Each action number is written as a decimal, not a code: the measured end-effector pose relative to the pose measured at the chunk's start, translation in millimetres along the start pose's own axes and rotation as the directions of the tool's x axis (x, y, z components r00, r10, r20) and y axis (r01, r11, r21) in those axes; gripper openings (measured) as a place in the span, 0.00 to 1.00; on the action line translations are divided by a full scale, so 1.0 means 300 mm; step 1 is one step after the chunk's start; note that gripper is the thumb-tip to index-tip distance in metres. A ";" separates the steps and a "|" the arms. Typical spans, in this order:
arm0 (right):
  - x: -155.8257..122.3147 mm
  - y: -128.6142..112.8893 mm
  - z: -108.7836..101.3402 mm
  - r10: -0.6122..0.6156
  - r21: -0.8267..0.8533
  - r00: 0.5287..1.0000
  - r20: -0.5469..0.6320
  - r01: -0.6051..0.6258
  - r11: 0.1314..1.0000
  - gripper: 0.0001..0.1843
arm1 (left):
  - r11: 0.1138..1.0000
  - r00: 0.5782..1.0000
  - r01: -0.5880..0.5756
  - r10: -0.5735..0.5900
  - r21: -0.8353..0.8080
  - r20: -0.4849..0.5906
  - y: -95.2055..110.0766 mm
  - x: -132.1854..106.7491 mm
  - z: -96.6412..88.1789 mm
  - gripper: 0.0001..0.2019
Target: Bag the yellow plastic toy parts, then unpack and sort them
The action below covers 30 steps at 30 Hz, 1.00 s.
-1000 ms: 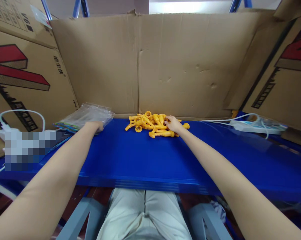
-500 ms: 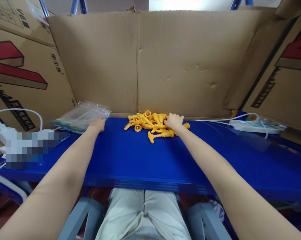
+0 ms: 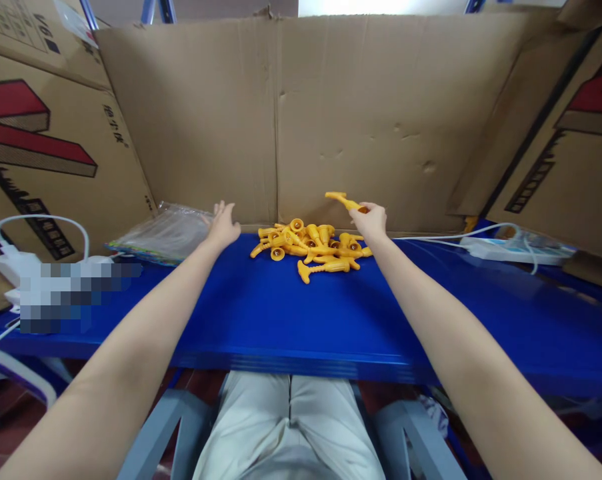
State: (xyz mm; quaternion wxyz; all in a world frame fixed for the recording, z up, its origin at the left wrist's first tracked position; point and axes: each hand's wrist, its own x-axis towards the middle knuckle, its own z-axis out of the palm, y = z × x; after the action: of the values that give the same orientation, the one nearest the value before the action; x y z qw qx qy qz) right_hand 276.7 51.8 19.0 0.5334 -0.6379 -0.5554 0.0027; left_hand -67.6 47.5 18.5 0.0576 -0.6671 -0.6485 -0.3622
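Note:
My right hand (image 3: 372, 219) is closed around a yellow T-handled plastic piece (image 3: 341, 199), lifted above the table with its crossbar pointing left. Below it lies a loose pile of similar yellow pieces (image 3: 325, 235), with T-shaped ends, twisted shafts and cup-like hollow ends. One piece (image 3: 325, 268) rests at the pile's front edge. My left hand (image 3: 224, 228) is raised between the pile and a stack of clear plastic bags (image 3: 165, 233), its fingers apart and nothing visible in them. The bags lie flat just left of that hand.
A blue table (image 3: 291, 320) carries everything. Upright cardboard (image 3: 205, 120) walls off the back, with printed boxes at both sides. White power strip (image 3: 511, 250) and cables lie at the right. White plugs (image 3: 18, 273) and a blurred patch are at the left.
My right hand has risen from the pile with one yellow piece in it. My left hand has moved off the bags, up and to the right, its fingers now spread.

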 end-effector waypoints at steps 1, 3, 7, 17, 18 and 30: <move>-0.006 -0.003 0.004 -0.040 0.056 0.999 -0.032 0.042 0.998 0.24 | 0.996 0.999 -0.032 0.030 -0.089 -0.023 0.049 -0.004 0.013 0.32; -0.027 -0.018 0.008 -0.136 0.148 0.989 -0.062 0.143 0.979 0.25 | 0.962 0.991 -0.130 0.120 -0.241 -0.055 0.137 -0.015 0.041 0.36; -0.091 -0.064 0.003 -0.496 0.196 0.868 -0.009 0.488 0.851 0.25 | 0.805 0.921 -0.382 0.370 -0.455 -0.119 0.212 -0.053 0.091 0.40; -0.227 -0.166 -0.001 -0.724 0.006 0.647 0.240 0.745 0.667 0.32 | 0.849 0.910 -0.373 0.413 -0.374 0.029 0.167 -0.150 0.078 0.39; -0.232 -0.172 -0.007 -0.693 -0.033 0.676 0.249 0.721 0.692 0.31 | 0.867 0.921 -0.358 0.389 -0.348 0.022 0.180 -0.155 0.069 0.40; -0.233 -0.179 -0.036 -0.537 -0.352 0.802 0.263 0.598 0.720 0.21 | 0.903 0.924 -0.373 0.383 -0.212 0.008 0.265 -0.210 0.022 0.34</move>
State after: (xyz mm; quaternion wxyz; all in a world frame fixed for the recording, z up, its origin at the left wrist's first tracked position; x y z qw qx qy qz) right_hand 218.6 -15.1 19.2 0.3178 -0.5335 -0.7479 -0.2344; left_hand 13.6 -12.9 9.8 0.0411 -0.7912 -0.4669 -0.3929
